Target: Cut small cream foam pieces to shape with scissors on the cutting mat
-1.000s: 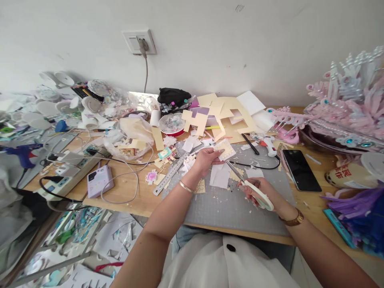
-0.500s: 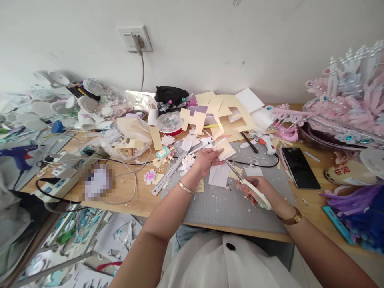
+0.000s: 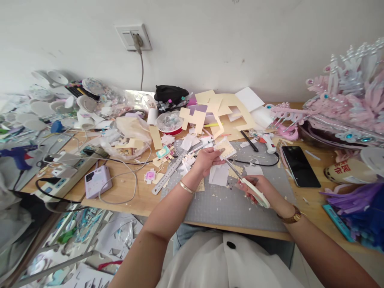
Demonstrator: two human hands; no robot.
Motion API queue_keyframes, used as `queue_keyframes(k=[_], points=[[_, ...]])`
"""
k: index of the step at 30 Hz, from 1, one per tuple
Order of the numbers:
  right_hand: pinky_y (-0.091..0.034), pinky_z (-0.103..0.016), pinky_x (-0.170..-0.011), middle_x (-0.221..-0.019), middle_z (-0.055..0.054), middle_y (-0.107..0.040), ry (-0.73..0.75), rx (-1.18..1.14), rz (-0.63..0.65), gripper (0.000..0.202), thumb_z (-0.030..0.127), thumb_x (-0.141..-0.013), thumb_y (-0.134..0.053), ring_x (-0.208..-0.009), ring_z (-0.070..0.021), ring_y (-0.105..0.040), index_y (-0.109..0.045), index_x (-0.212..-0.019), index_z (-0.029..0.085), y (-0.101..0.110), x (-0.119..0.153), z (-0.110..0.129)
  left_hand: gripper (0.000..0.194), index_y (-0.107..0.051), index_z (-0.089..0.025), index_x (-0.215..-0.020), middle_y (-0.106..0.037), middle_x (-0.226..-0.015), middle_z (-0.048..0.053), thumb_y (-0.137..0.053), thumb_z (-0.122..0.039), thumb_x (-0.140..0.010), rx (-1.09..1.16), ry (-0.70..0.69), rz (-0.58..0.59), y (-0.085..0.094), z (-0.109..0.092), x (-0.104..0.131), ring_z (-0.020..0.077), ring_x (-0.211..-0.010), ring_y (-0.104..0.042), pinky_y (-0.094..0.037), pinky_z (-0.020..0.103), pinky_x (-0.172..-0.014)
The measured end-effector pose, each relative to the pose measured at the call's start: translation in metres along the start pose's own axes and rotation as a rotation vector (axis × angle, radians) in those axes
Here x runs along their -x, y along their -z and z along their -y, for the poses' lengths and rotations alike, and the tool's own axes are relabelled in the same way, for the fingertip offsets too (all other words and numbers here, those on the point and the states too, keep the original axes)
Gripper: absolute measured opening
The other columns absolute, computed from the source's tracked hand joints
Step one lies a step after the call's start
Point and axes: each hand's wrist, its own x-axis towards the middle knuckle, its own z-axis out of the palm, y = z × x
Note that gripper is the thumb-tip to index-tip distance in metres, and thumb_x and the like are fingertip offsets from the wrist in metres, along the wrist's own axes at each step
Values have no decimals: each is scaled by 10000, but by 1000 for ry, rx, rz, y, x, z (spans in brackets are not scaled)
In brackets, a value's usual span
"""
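Observation:
Between the thumb and fingers of my left hand (image 3: 209, 160) is a small piece of cream and white paper (image 3: 225, 149) with a notched edge. My right hand (image 3: 254, 188) is closed around the white handles of a pair of scissors (image 3: 257, 193). The metal blades point up and left, their tips at the lower edge of the paper piece. Under the hands, a grey cutting mat (image 3: 222, 208) carries a white paper square (image 3: 219, 175), a scalloped cream piece (image 3: 235, 171) and small scraps.
A steel ruler (image 3: 168, 175) lies left of my left hand. Beyond are cut cream sheets (image 3: 220, 108), a black pen (image 3: 249, 141) and a white glue gun (image 3: 269, 143). A black phone (image 3: 300, 166) and pink crowns (image 3: 345, 108) sit right; a power strip (image 3: 66, 172) and lilac device (image 3: 97, 182) left.
Both hands stay almost in place, still holding the paper piece and the scissors. The scissors' tips remain at the paper's lower edge. The view has shifted very slightly.

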Motion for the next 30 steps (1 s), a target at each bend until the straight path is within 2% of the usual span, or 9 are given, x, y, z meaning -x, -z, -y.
queue_keyframes(k=[7, 18, 21, 25, 30], points=[[-340, -205, -325, -448, 45, -547, 24, 4, 16, 463, 539, -570, -782, -344, -95, -456, -656, -796, 155, 3, -2, -7, 241, -592, -124, -659, -638, -656, -8, -811, -214, -706, -1, -8, 17, 1, 2, -1, 76, -543, -591, -599, 288, -668], [-338, -196, -317, -444, 49, -542, 22, 6, 22, 462, 573, -578, -757, -328, -90, -455, -637, -767, 170, 2, -3, -8, 280, -584, -123, -641, -596, -602, -25, -834, -244, -677, -2, -13, 25, 1, 3, -1, 73, -534, -582, -595, 279, -661], [-355, -202, -327, -449, 54, -536, 34, 27, 21, 438, 544, -585, -760, -327, -86, -443, -644, -780, 169, 3, -3, -10, 226, -627, -113, -709, -648, -665, 4, -814, -239, -706, -14, -9, 18, 2, 4, -2, 93, -576, -622, -589, 267, -649], [-346, -210, -328, -498, 46, -562, 34, 18, 12, 465, 526, -543, -789, -340, -78, -428, -659, -803, 162, 4, -1, -6, 193, -649, -111, -771, -682, -703, 31, -792, -236, -738, -11, -11, 3, 4, 2, -3, 115, -616, -659, -581, 252, -637], [-377, -222, -356, -569, 33, -581, 121, 15, -13, 550, 559, -481, -835, -385, -69, -422, -676, -825, 161, 6, 3, 0, 207, -650, -106, -789, -709, -780, 50, -803, -229, -723, 24, -23, 19, 6, -5, -1, 128, -661, -679, -602, 316, -738]])
